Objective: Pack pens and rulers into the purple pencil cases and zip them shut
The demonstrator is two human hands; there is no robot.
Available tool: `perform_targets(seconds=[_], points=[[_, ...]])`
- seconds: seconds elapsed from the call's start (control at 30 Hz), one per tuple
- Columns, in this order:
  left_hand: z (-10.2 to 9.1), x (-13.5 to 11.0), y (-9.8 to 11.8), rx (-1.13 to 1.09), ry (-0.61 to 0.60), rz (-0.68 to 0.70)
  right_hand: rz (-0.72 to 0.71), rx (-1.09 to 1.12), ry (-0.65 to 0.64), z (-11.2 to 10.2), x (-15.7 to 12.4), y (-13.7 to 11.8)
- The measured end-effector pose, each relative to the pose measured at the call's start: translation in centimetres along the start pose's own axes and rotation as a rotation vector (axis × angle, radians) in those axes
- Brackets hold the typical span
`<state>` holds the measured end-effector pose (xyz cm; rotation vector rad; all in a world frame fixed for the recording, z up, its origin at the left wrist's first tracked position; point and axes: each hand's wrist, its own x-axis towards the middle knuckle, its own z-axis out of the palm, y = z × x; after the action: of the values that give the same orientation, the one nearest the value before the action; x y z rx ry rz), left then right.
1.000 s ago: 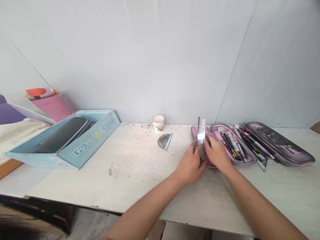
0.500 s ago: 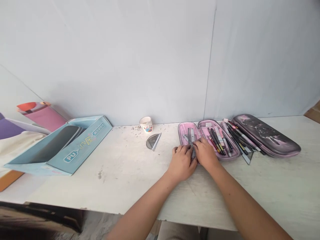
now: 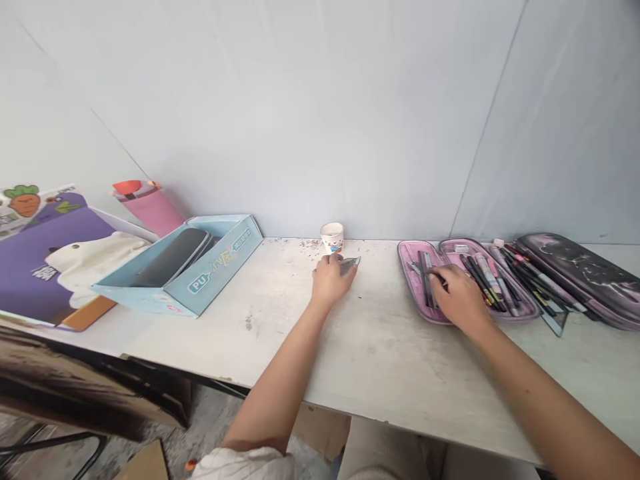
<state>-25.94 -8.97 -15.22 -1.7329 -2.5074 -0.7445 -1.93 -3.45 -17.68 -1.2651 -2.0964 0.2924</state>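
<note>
My left hand (image 3: 331,281) is at a grey see-through protractor (image 3: 349,265), its thumb and fingers closing on the near edge. The hand covers part of the protractor. Over the left half of an open pink-lined pencil case (image 3: 407,248), my right hand (image 3: 460,293) has curled fingers on a dark ruler (image 3: 424,270) lying there; the fingertips are partly hidden. Several pens and markers (image 3: 483,277) fill the right half of that case.
A paper cup (image 3: 333,237) stands behind my left hand. More pens (image 3: 533,277) and a set square (image 3: 555,325) lie beside a closed dark case (image 3: 585,270). To the left are a blue box (image 3: 220,270) holding a grey case (image 3: 173,257) and a purple box (image 3: 25,260).
My left hand has left the rulers and moved left to the protractor. My right hand stays at the pencil case. The view has shifted left.
</note>
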Motion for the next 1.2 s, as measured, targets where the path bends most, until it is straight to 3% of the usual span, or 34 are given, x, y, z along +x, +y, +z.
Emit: perform_targets(seconds=[0.1,0.27,0.37,0.53,0.73,0.93,1.07,1.2], points=[[0.9,1.0,-2.4,0.135,-0.012,-0.155,-0.099,0.03,-0.059,0.8,0.5,-3.4],[3.0,1.2,-4.1,0.203,-0.007,-0.095,-0.187,-0.05,-0.262,4.9,2.1,-8.5],[3.4,1.0,-4.4,0.169,-0.008,-0.084,-0.173,-0.158,-0.368,7.6,3.0,-10.0],[3.8,1.1,-4.4,0.149,0.046,-0.102,-0.232,-0.297,-0.387,9.5,3.4,-10.5],[3.9,0.9,-3.7,0.106,-0.046,-0.062,-0.239,-0.231,-0.411,9.7,3.1,-10.1],[3.2,-0.8,-2.3,0.252,0.11,0.076,-0.17,-0.139,-0.399,8.8,2.6,-9.6],[2.5,-1.6,-0.9,0.254,0.091,0.173,-0.124,-0.067,-0.376,6.8,2.2,-9.2],[1.9,-2.8,2.3,0.071,0.021,0.318,-0.013,0.133,-0.281,3.7,2.0,-8.2]])
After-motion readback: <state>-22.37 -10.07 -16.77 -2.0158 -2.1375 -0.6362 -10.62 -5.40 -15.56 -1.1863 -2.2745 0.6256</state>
